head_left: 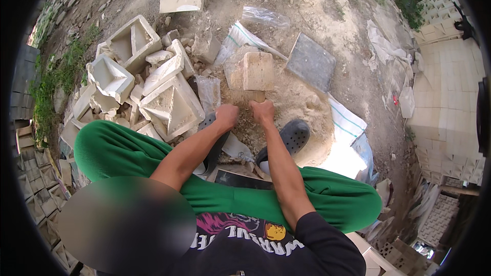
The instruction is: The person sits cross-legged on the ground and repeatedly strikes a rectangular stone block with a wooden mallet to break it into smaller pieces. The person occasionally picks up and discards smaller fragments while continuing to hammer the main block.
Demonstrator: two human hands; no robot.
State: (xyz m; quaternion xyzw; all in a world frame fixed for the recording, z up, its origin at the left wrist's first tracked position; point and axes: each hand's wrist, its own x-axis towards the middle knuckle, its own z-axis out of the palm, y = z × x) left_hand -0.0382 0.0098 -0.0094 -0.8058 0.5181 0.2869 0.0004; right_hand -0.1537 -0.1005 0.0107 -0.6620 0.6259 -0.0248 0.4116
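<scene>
My right hand is wrapped round the short wooden handle of a mallet. Its blocky, dust-covered head points away from me, over pale crushed powder. Beside it on the left, my left hand is closed in a fist; what it holds, if anything, is hidden. A piece of clear plastic lies just beyond that fist. Under the powder spreads a white woven sack with green stripes. Both forearms reach forward between my bent knees.
Broken plaster moulds are heaped at the left, with a hollow box-shaped one behind. A grey square slab rests right of the mallet. Farther off lies a pale block. Stacked pale blocks line the right side.
</scene>
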